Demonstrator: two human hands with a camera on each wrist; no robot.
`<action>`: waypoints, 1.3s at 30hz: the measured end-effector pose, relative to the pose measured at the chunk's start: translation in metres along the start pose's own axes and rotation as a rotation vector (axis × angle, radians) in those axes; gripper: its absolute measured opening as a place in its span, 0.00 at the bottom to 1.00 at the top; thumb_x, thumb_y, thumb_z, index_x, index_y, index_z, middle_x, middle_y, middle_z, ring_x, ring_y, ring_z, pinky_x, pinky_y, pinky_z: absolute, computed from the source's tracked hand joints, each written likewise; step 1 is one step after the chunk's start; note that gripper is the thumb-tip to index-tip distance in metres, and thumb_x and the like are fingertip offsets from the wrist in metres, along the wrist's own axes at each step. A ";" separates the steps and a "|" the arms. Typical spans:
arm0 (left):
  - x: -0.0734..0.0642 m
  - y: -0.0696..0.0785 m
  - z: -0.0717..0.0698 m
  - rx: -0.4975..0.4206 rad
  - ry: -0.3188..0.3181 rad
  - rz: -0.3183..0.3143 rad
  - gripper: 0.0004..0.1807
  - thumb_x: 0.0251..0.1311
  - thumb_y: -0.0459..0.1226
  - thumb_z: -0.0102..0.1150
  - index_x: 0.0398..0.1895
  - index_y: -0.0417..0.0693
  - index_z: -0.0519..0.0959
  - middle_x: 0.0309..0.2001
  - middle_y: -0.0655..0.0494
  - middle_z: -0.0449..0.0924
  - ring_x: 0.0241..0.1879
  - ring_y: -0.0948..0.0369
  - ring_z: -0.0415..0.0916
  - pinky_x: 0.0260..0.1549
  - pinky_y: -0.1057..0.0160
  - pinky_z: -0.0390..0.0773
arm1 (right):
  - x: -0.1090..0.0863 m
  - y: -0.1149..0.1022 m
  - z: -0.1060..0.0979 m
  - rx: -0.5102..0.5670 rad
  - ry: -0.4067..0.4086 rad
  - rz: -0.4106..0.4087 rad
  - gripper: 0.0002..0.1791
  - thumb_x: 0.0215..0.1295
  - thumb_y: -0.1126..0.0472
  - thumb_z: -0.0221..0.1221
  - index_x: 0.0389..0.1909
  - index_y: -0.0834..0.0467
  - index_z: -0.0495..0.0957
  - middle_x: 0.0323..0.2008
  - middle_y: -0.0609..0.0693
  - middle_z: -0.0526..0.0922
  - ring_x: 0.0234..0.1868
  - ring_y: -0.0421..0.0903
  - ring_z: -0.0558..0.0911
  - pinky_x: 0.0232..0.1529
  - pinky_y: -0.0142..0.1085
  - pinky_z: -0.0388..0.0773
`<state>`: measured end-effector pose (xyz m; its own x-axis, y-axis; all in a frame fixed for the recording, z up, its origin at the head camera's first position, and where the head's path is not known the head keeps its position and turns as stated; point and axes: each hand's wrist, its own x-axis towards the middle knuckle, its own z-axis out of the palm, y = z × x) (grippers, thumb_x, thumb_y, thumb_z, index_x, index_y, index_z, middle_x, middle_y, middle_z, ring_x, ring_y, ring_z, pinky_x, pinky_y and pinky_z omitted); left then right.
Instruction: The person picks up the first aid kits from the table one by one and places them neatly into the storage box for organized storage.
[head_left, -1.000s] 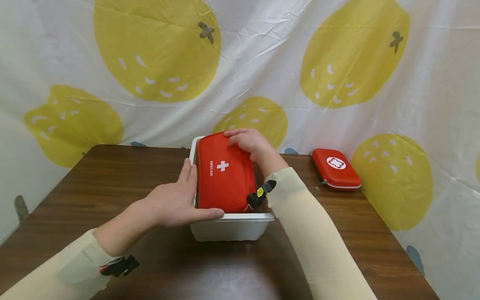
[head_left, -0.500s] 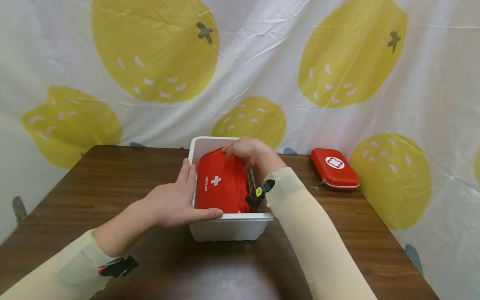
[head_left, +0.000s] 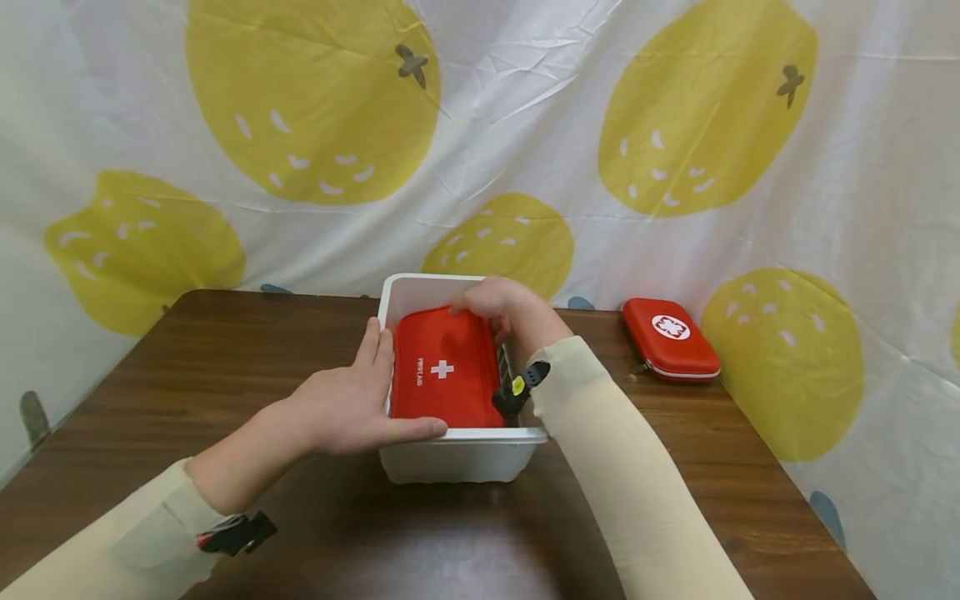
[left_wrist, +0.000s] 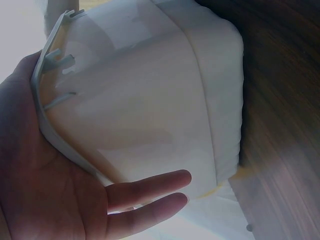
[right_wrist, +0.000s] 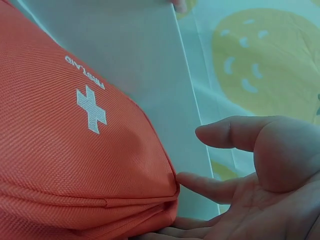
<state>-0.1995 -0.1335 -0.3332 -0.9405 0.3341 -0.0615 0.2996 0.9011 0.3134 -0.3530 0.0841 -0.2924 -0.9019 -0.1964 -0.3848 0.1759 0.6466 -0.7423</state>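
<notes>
A red first aid pouch (head_left: 442,400) with a white cross lies inside a white plastic bin (head_left: 465,458), its far end below the rim. My left hand (head_left: 348,404) rests at the bin's near left corner, thumb along the front rim. In the left wrist view two straight fingers (left_wrist: 150,190) extend along the bin's outer wall. At the pouch's far right corner is my right hand (head_left: 506,304), reaching over the bin. The right wrist view shows its index fingertip (right_wrist: 187,179) touching the pouch's edge, thumb raised off it, other fingers partly hidden beneath the corner.
A red hard zip case (head_left: 671,337) with a white round emblem lies on the brown wooden table (head_left: 285,342) at the back right. Behind the table hangs a white curtain (head_left: 510,125) with yellow lemon prints.
The pouch has gone down into the bin, exposing the bin's far rim. My right hand has lowered with it, and its thumb is off the pouch. My left hand has stayed in place.
</notes>
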 end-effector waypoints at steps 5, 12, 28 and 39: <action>-0.001 0.001 0.000 -0.005 -0.010 0.004 0.80 0.55 0.83 0.55 0.90 0.34 0.37 0.90 0.34 0.29 0.37 0.53 0.88 0.34 0.56 0.84 | -0.001 0.001 0.000 0.005 -0.001 0.004 0.27 0.74 0.52 0.63 0.65 0.63 0.72 0.63 0.59 0.79 0.61 0.59 0.81 0.66 0.59 0.82; -0.003 0.002 0.000 -0.014 -0.014 -0.007 0.81 0.54 0.83 0.56 0.90 0.35 0.36 0.90 0.35 0.29 0.38 0.53 0.88 0.34 0.56 0.84 | -0.003 0.001 0.000 0.003 0.011 -0.017 0.28 0.74 0.51 0.64 0.66 0.64 0.72 0.62 0.59 0.79 0.58 0.58 0.82 0.66 0.59 0.82; -0.005 0.001 0.000 -0.011 -0.012 -0.012 0.81 0.53 0.84 0.56 0.90 0.34 0.36 0.90 0.35 0.29 0.39 0.52 0.88 0.36 0.55 0.85 | -0.007 0.001 0.001 0.074 -0.002 -0.050 0.35 0.70 0.48 0.67 0.68 0.66 0.73 0.61 0.60 0.82 0.55 0.57 0.86 0.64 0.56 0.84; -0.008 0.001 -0.002 -0.016 -0.009 -0.012 0.81 0.53 0.84 0.56 0.90 0.35 0.36 0.91 0.36 0.28 0.40 0.52 0.88 0.38 0.54 0.86 | -0.011 -0.002 -0.001 0.082 0.008 -0.067 0.28 0.70 0.50 0.66 0.62 0.64 0.73 0.65 0.62 0.79 0.60 0.60 0.83 0.66 0.59 0.82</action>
<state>-0.1921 -0.1358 -0.3307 -0.9427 0.3254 -0.0741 0.2852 0.9009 0.3273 -0.3443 0.0857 -0.2863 -0.9157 -0.2314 -0.3285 0.1464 0.5692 -0.8091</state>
